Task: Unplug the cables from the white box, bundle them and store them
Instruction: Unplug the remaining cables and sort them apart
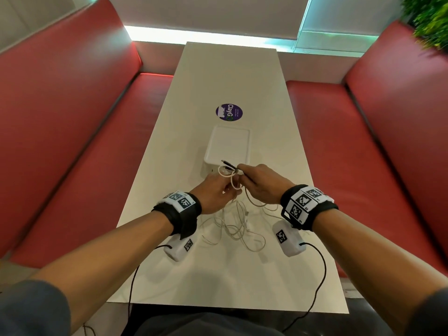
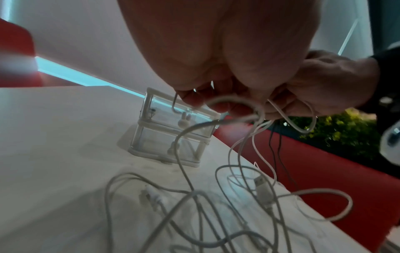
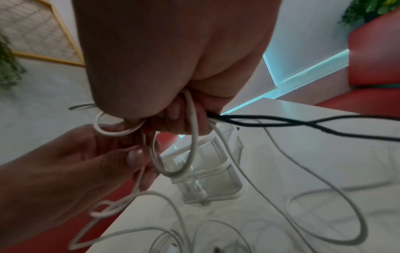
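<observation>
The white box (image 1: 228, 146) with clear sides (image 2: 173, 130) (image 3: 207, 171) stands mid-table. Just in front of it and above the table, my right hand (image 1: 244, 175) grips small loops of white cable (image 3: 192, 137) together with a black cable (image 3: 303, 123) whose plug ends point toward the box. My left hand (image 1: 228, 187) is right beside it and pinches a strand of the same white cable (image 3: 142, 154). The remaining white cables (image 1: 232, 226) hang from both hands into a loose tangle on the table (image 2: 194, 196), with USB plugs (image 2: 262, 186) lying free.
A purple round sticker (image 1: 229, 112) lies beyond the box. Red benches (image 1: 72, 141) (image 1: 363, 154) flank the narrow white table (image 1: 266, 93). A green plant (image 1: 429, 23) sits at the far right. Thin black leads (image 1: 320, 275) run from the wrist cameras over the near edge.
</observation>
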